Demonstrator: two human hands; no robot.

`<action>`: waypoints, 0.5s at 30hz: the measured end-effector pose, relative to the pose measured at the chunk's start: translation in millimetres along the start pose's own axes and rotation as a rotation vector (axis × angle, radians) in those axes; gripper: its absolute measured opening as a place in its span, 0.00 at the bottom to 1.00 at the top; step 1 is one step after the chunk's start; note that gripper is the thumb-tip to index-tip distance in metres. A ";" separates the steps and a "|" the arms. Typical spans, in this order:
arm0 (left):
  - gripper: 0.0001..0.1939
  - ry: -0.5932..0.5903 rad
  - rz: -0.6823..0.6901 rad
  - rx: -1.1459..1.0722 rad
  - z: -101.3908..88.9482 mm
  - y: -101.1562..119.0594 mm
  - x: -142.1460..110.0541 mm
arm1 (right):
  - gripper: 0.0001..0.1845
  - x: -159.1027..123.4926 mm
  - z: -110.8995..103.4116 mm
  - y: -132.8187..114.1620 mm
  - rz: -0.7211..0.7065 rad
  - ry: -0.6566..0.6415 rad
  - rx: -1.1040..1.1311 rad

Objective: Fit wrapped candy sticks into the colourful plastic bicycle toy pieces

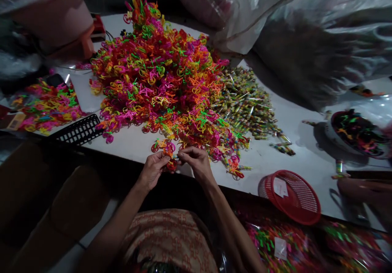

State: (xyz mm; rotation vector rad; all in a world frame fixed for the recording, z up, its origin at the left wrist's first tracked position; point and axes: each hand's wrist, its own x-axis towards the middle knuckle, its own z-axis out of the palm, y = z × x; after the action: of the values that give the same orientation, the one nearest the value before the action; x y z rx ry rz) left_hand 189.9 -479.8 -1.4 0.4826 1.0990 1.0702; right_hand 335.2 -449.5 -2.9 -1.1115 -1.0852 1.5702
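"Orange plastic piece [168, 148]: where, who's got it?"
"White table [127, 145], near edge, 6 o'clock of the bright pile [162, 81]; left hand [153, 169] pinching it."
"Right hand [196, 163]?"
"At its 3 o'clock, fingers narrow; can't tell on what. Red basket [310, 195] toward 4."

Plastic pieces [159, 81] are heaped on the worktop [257, 163], tubes [248, 105] adjoining at right. A basket [301, 191] stands front right, a bowl [332, 138] behind it, farther right.
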 end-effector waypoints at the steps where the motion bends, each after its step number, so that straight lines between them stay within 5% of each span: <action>1: 0.19 0.042 0.047 0.017 2.5 -4.3 -0.9 | 0.10 -3.6 0.6 0.1 -0.038 0.028 -0.054; 8: 0.17 0.061 0.220 0.270 14.9 -3.4 3.1 | 0.07 -0.7 -17.7 -26.3 -0.113 0.093 -0.169; 12: 0.11 0.214 0.651 0.922 -7.5 17.0 15.5 | 0.08 24.1 -40.2 -60.9 -0.334 0.340 -0.270; 15: 0.12 0.271 0.719 1.367 -32.1 20.6 33.4 | 0.12 36.0 -55.9 -76.6 -0.485 0.401 -0.542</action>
State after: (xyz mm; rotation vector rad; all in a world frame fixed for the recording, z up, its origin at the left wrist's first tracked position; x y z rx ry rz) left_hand 153.9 -446.8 -14.9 1.9644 1.8980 0.8289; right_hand 395.8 -390.1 52.6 -1.3137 -1.4023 0.6502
